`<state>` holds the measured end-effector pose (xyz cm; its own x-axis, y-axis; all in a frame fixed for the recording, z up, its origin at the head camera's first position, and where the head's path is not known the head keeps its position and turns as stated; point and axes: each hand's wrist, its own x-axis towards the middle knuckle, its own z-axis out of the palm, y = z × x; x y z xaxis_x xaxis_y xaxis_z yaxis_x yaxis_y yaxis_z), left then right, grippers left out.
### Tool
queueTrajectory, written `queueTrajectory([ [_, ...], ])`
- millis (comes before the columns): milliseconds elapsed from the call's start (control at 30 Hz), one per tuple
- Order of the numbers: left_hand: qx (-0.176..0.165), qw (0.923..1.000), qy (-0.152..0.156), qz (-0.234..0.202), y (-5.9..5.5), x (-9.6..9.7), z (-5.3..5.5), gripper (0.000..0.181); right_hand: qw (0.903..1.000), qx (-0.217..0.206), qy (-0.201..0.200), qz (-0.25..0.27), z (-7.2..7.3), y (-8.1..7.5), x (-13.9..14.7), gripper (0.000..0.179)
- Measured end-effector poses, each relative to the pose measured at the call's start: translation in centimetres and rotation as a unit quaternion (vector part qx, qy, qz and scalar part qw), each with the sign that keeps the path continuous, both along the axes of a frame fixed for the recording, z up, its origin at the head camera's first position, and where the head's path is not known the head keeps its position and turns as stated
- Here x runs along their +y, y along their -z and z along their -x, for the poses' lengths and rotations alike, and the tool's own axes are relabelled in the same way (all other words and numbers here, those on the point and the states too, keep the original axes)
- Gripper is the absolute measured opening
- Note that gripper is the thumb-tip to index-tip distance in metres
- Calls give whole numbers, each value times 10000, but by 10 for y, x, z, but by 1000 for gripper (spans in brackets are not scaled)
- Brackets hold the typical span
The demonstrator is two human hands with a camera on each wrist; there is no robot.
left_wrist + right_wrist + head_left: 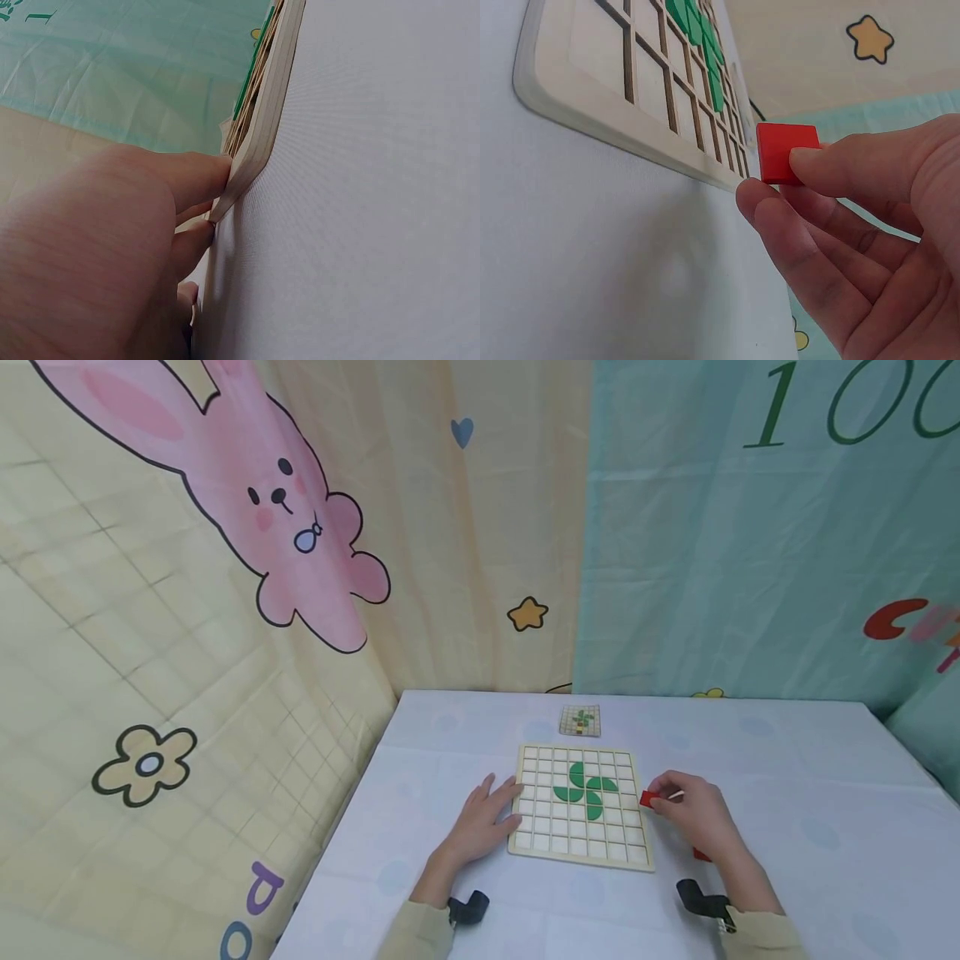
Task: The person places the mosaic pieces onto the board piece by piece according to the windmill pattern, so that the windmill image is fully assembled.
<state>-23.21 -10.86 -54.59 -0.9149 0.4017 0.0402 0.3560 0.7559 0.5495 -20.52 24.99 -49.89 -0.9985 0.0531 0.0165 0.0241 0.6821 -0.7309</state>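
A wooden grid board (543, 852) lies flat on the table, with several green rounded tiles (594, 805) set near its middle in a pinwheel shape. Fingers spread, my left hand (480, 818) touches the board's left edge; the left wrist view shows the thumb and fingertips against its wooden rim (259, 142). Just off the board's right edge, my right hand (697, 814) pinches a red square tile (776, 154) between thumb and fingers. Another red piece (701, 855) lies on the table, partly hidden by the right wrist.
Behind the board lies a small pattern card (580, 721) with a printed grid and a green pinwheel. A white cloth covers the table (810, 793). Patterned curtains (480, 527) hang behind and to the left.
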Motion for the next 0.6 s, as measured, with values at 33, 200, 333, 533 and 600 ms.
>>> queueTrajectory([
  [33, -6, 10000, -1, 3, 0, 0, 0, 55, 10000, -4, -33, 43, 0, 0, -2, 11],
  [200, -16, 10000, -12, -16, -2, 0, -1, 55, 9999, -14, -110, 114, 4, 0, -11, 9],
  [333, 4, 10000, -28, -10, -2, 0, -1, 55, 9999, 22, -107, 93, 6, -2, -18, 10],
  [533, 2, 10000, -37, -36, -3, 1, -1, 55, 10000, 46, -83, 3, 9, -6, -29, 12],
  [600, -16, 10000, -49, -61, -3, 1, -1, 55, 9999, 61, -94, 17, 10, -6, -33, 13],
])
